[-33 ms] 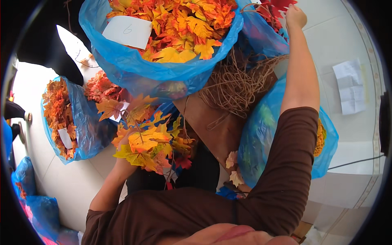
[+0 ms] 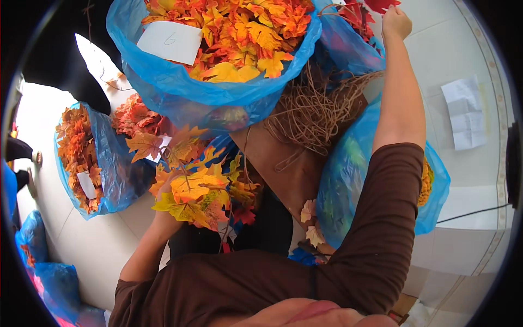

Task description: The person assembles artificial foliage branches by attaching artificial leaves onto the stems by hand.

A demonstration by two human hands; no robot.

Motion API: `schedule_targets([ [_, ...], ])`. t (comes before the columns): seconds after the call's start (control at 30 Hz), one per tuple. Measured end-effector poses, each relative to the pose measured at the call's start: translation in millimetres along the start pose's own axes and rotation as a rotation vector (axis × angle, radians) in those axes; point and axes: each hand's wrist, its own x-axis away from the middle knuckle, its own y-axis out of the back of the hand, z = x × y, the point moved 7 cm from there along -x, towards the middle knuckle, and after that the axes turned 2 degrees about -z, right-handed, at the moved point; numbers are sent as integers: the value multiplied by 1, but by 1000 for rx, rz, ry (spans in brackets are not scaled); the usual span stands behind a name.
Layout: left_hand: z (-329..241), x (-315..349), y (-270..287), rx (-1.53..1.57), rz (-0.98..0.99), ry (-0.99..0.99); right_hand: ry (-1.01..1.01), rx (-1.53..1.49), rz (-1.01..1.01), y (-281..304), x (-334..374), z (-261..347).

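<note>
In front of my body, my left hand (image 2: pixel 166 203) is closed on an artificial leaf garland (image 2: pixel 195 182) with yellow, orange and green maple leaves on a thin brown stem. Its leaves hide most of the fingers. My right hand (image 2: pixel 396 24), stretched out to the far right, pinches a red artificial leaf (image 2: pixel 383 4) at the top edge of the picture. More red leaves (image 2: pixel 357 17) sit beside it in a blue plastic bag (image 2: pixel 351 46). A large blue bag (image 2: pixel 180 90) full of orange and yellow leaves (image 2: pixel 239 35) stands between my hands, with a white paper label (image 2: pixel 170 42) on top.
Tangled brown cord (image 2: pixel 316 111) lies on a brown board (image 2: pixel 283 174). Another blue bag (image 2: pixel 343 191) stands under my right arm. To the left are a blue bag of rust-coloured leaves (image 2: pixel 76 144) and a person's dark-clothed leg (image 2: pixel 71 65). A paper sheet (image 2: pixel 464 114) lies at right.
My right hand and the red leaf have shifted very slightly. The left hand keeps its hold on the leaf garland.
</note>
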Motion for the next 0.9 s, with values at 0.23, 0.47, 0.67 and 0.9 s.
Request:
schedule_targets([
  [0.23,25,33,6,-96,2,-36,-35,-276,-50,49,4,8],
  [0.47,-5,24,-5,368,-3,50,-345,-911,-56,87,18,-10],
  [0.67,-17,34,-17,1001,40,356,-406,-1166,299,170,117,63],
  [0.9,-43,56,-48,1113,275,357,508,-440,-7,318,287,170],
])
